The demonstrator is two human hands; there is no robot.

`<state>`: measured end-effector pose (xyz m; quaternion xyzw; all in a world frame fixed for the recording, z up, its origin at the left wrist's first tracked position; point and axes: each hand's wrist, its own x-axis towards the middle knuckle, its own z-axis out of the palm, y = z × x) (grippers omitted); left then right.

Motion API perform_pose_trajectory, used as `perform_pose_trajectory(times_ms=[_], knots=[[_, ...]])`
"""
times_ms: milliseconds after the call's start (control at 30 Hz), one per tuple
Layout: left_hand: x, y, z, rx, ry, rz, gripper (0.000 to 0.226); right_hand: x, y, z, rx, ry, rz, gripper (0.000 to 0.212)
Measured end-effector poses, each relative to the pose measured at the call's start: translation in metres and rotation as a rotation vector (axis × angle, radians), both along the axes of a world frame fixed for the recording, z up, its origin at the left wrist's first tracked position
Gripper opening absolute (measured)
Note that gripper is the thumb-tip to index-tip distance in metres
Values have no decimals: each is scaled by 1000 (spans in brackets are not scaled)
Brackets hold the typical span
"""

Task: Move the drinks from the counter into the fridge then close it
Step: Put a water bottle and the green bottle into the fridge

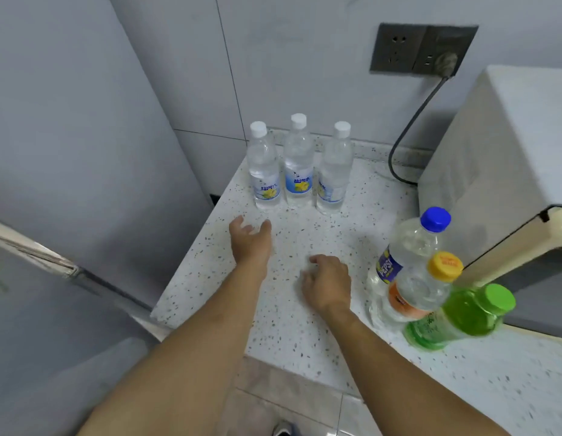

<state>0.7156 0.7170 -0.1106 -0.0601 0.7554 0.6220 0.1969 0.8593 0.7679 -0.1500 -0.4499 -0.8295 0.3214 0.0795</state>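
Six drinks stand on the speckled worktop (289, 309): three white-capped water bottles (298, 162) far, three mixed bottles (411, 272) near right. Both hands, left hand (251, 240) and right hand (328, 283), are seen loosely curled, grasping nothing. Full, smooth bottles are judged heavy and slippery; mid-body grips are advised.

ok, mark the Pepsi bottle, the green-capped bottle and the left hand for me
Pepsi bottle (389, 265): head view, on its blue label.
green-capped bottle (468, 313): head view, on the green body below the cap.
left hand (251, 239): head view, on the back of the hand.
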Motion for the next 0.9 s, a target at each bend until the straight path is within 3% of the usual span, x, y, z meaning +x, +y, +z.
perform_pose_trajectory(times_ms=[100,333,533,767,900], knots=[[-20,30,5,-11,-3,-4,81,-1,-1,-12,119,-73,43,32],[-61,72,14,-15,104,-83,104,0,-3,-15,128,-79,64,36],[-84,82,20,9,213,-132,68,-1,-3,-17,128,-74,61,39],[-52,56,10,-54,286,-103,70,0,0,-19,89,-42,78,40],[-14,29,7,-58,306,-102,73,15,-9,-14,53,160,136,40]])
